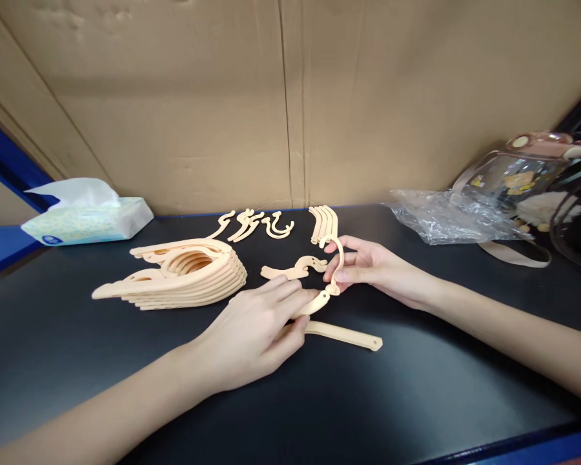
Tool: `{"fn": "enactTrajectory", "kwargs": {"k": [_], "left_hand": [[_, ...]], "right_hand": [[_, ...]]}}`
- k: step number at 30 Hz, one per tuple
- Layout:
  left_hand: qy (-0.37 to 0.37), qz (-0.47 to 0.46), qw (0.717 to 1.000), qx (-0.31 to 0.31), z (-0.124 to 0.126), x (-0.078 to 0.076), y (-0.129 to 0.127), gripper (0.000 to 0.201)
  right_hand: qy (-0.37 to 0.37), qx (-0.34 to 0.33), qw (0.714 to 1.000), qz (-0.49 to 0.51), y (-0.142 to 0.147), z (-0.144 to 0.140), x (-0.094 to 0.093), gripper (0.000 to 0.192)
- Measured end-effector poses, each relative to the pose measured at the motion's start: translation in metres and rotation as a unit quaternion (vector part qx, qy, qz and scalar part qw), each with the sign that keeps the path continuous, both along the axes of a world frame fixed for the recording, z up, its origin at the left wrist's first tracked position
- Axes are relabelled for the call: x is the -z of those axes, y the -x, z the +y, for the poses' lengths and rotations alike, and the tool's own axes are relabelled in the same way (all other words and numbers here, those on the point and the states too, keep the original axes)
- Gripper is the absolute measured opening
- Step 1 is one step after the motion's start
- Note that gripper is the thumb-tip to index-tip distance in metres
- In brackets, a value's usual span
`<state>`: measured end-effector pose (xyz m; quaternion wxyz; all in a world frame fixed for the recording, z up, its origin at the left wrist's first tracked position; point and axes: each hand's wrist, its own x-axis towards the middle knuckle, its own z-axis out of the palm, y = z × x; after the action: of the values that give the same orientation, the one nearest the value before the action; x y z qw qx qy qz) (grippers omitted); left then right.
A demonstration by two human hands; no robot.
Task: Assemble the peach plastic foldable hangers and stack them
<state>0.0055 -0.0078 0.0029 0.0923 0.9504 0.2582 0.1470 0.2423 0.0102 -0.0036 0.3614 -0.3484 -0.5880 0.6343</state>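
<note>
Reaching in from the lower left, the left hand (266, 320) is arching palm-down and gripping 1 pale bar (314, 303). Beneath its thumb, 1 straight strip (343, 334) is jutting rightward. From the right, the right hand (368, 263) is pinching 1 curved hook (339, 261) between thumb and fingers, base right by the bar's end. Leftward, 1 stack of hangers (217, 284), too overlapped for counting, is lying on the tabletop (416, 400). Farther back, 1 tissue pack (91, 223) and 1 crumpled plastic bag (430, 216) are resting.
</note>
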Motion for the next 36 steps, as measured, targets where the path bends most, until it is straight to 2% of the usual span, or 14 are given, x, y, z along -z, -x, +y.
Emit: {"fn": "enactTrajectory", "kwargs": {"k": [7, 18, 23, 31, 36], "left_hand": [[-0.019, -0.011, 1.0, 0.013, 0.0, 0.0027, 0.0002, 0.031], [-0.049, -0.012, 0.999, 0.016, 0.0, 0.0054, 0.0009, 0.03], [-0.064, 0.002, 0.998, 0.024, -0.0003, 0.005, 0.0001, 0.03], [-0.092, -0.014, 0.996, -0.003, 0.0015, 0.008, -0.0021, 0.028], [-0.087, -0.016, 0.996, 0.006, 0.0037, 0.0101, 0.0, 0.029]], "right_hand": [[-0.016, -0.025, 0.999, -0.01, -0.0028, 0.0013, 0.0002, 0.039], [-0.03, 0.003, 0.998, -0.05, -0.0006, -0.0035, -0.0031, 0.048], [-0.032, 0.002, 0.999, -0.036, -0.0011, -0.0034, -0.0022, 0.059], [-0.068, 0.014, 0.997, -0.038, -0.0035, -0.0021, 0.0047, 0.07], [-0.067, 0.013, 0.997, -0.035, -0.0019, -0.004, 0.0037, 0.069]]}}
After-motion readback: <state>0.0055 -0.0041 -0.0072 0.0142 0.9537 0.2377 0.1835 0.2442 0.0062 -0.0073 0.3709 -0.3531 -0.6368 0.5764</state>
